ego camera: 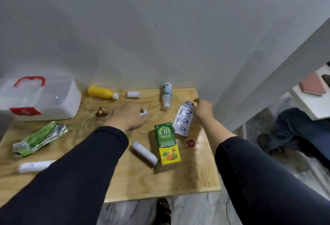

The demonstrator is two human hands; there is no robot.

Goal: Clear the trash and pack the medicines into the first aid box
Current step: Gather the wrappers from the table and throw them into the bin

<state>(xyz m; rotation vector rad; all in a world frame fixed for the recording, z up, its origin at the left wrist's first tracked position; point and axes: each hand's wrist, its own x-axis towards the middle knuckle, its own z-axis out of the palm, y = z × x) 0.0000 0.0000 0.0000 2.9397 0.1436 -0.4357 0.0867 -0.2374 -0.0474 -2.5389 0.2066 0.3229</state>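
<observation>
Gripping a small white bottle (143, 113), left hand (128, 115) curled, right hand (202, 109) pinching foil wrapper (184, 119).

Bare wood lies open along the table (178, 180) near edge; the OB herbal box (167, 143) and white tube (144, 153) crowd the middle.

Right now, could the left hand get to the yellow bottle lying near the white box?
Probably yes. The left hand lies just short of the yellow bottle, with only bare table between them. But its fingers already hold a small white item, so grasping the bottle looks awkward until that is put down.
</observation>
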